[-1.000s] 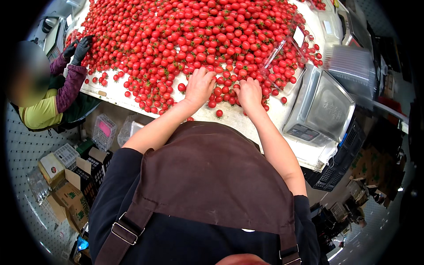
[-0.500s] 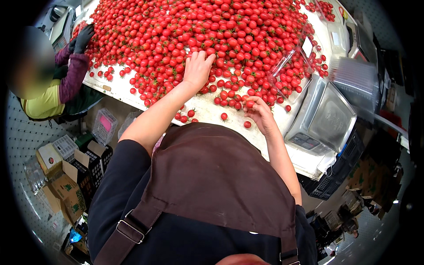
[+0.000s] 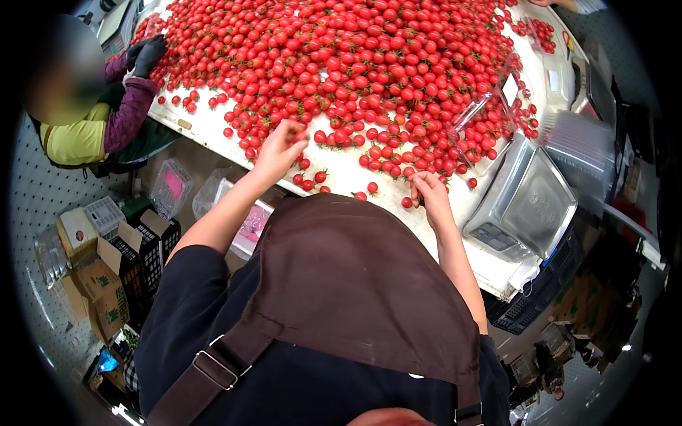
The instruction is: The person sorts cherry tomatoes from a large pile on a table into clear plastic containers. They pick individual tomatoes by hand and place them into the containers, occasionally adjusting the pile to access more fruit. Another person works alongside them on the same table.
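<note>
A large heap of red cherry tomatoes (image 3: pixel 369 71) covers much of the white table (image 3: pixel 334 160), several with green stems on. At the heap's near edge hovers my left hand (image 3: pixel 280 150), its thumb apart from the bent fingers and no clear hold in it. My right hand (image 3: pixel 432 197) is closed, fingertips pinched downward beside a single tomato (image 3: pixel 406 202) on the tabletop. What those fingers grip is hidden. Red shows at that hand's far edge. Loose tomatoes (image 3: pixel 307 184) lie between my left forearm and the apron.
A metal-topped scale (image 3: pixel 536 202) stands right of my hand, with stacked clear plastic trays (image 3: pixel 579 145) beyond it. A clear container (image 3: pixel 472 117) rests tilted in the heap. At left sits a co-worker with gloved hands (image 3: pixel 147 57); another person's hand (image 3: pixel 543 2) shows at top right.
My left hand has drawn back from the heap toward me and to the left. My right hand has lowered toward the near table edge. A hand has appeared at the far right.
</note>
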The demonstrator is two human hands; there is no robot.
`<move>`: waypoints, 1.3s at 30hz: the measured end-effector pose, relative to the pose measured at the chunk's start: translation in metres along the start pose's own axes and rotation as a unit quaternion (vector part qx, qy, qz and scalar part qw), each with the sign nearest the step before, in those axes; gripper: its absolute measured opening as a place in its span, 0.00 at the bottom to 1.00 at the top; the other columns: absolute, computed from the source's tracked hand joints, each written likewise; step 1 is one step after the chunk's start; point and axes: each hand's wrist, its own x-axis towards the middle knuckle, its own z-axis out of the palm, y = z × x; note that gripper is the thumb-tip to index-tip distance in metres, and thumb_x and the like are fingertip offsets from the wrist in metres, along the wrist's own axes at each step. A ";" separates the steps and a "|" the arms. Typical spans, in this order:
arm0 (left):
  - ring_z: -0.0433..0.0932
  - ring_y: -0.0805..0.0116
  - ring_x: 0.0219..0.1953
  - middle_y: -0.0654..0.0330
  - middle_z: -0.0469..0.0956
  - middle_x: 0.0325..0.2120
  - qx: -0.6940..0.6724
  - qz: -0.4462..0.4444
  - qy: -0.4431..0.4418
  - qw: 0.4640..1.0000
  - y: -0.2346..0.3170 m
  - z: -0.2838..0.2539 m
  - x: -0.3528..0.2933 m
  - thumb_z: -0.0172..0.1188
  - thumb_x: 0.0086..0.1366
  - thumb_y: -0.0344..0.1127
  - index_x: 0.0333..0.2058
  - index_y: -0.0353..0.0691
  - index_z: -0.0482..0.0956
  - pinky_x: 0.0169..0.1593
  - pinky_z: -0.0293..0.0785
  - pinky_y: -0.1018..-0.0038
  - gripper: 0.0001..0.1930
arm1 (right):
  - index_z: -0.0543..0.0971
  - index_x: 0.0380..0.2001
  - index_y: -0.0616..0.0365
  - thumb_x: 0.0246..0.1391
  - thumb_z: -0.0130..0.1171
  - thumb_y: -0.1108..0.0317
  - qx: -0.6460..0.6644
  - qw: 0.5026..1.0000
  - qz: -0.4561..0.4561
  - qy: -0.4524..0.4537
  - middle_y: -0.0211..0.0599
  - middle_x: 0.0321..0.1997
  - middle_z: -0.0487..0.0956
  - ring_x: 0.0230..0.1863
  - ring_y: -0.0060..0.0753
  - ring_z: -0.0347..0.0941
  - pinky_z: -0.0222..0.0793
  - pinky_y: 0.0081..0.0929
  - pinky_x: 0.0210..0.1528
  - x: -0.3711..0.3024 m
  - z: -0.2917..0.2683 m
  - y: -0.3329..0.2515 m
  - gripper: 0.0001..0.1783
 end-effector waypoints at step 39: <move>0.78 0.55 0.34 0.52 0.76 0.34 0.100 0.054 0.079 0.990 -0.072 -0.022 -0.103 0.56 0.63 0.27 0.45 0.36 0.77 0.40 0.74 0.66 0.11 | 0.76 0.37 0.61 0.55 0.63 0.59 -0.602 0.768 -0.209 0.065 0.44 0.25 0.80 0.26 0.42 0.79 0.74 0.41 0.29 0.065 0.107 0.009 0.16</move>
